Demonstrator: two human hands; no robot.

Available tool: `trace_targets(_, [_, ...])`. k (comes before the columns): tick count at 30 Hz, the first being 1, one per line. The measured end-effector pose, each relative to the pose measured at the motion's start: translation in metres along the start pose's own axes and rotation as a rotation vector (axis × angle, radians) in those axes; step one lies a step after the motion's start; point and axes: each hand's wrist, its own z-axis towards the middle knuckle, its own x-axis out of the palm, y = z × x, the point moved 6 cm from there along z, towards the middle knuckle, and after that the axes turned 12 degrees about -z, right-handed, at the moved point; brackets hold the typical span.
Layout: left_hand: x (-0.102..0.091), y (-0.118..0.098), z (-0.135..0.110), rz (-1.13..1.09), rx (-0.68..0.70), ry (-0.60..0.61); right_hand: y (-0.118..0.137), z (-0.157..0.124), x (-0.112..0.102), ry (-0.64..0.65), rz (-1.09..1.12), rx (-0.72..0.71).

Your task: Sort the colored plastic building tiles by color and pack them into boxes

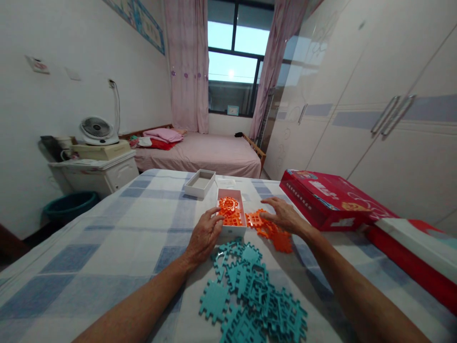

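A small white box (pixel 232 231) sits on the checked cloth with several orange toothed plastic building pieces (pixel 229 206) inside. My left hand (pixel 206 233) rests at the box's left wall, its fingertips over the rim by the orange pieces. My right hand (pixel 282 214) hovers with spread fingers above a loose orange pile (pixel 269 227) to the right of the box. Nearer to me lies a heap of teal toothed pieces (pixel 255 290), flat and overlapping. Whatever is under the right palm is partly hidden.
A white box lid (pixel 200 184) lies behind on the left. To the right stand a large red box (pixel 328 197) and a red-and-white box part (pixel 414 247). Beyond the cloth's far edge are a pink bed (pixel 221 150) and a cabinet with a fan (pixel 98 129).
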Motion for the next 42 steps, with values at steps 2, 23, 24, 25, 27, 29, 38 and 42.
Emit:
trace_targets(2, [0.000, 0.001, 0.000, -0.001, 0.002, -0.010, -0.016, -0.015, 0.014, 0.124, 0.029, 0.012])
trace_targets(23, [0.001, 0.005, -0.001, -0.001, -0.018, 0.005, -0.017, -0.015, 0.047, -0.212, 0.224, 0.188])
trace_targets(24, [0.001, 0.005, -0.001, -0.008, -0.017, 0.000, -0.020, -0.016, 0.044, -0.241, 0.242, 0.199])
trace_targets(25, [0.000, 0.004, -0.001, -0.015, -0.016, -0.004, -0.023, -0.016, 0.040, -0.270, 0.260, 0.215])
trace_targets(27, [0.000, 0.004, -0.001, -0.031, -0.017, -0.008, -0.030, -0.017, 0.029, -0.325, 0.310, 0.251])
trace_targets(29, [0.000, 0.004, 0.000, -0.045, -0.020, -0.011, -0.032, -0.015, 0.014, -0.357, 0.405, 0.260])
trace_targets(38, [-0.002, 0.007, 0.001, -0.123, -0.045, -0.060, 0.078, 0.026, -0.008, -0.207, 0.500, -0.057])
trace_targets(42, [-0.002, 0.006, 0.001, -0.114, -0.036, -0.061, 0.084, 0.033, -0.002, -0.253, 0.310, -0.039])
